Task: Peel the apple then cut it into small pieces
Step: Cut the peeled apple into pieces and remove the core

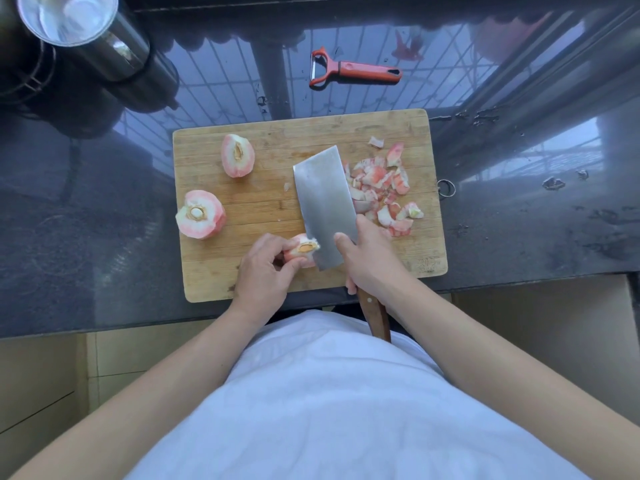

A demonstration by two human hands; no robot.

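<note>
Left hand (265, 268) pinches the small, wet, likely slippery apple piece (302, 250) by its rounded back, right hand (370, 258) grips the cleaver (323, 202)

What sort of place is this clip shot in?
Most likely a home kitchen: a dark glossy stone counter carries a wooden cutting board, a red peeler and a steel cup, and a cleaver is cutting peeled fruit.

Dark polished stone bench (104, 209) is spanning the frame, reflecting a barred window across its upper half. Beige tiled floor (41, 393) is showing at lower left and right.
</note>
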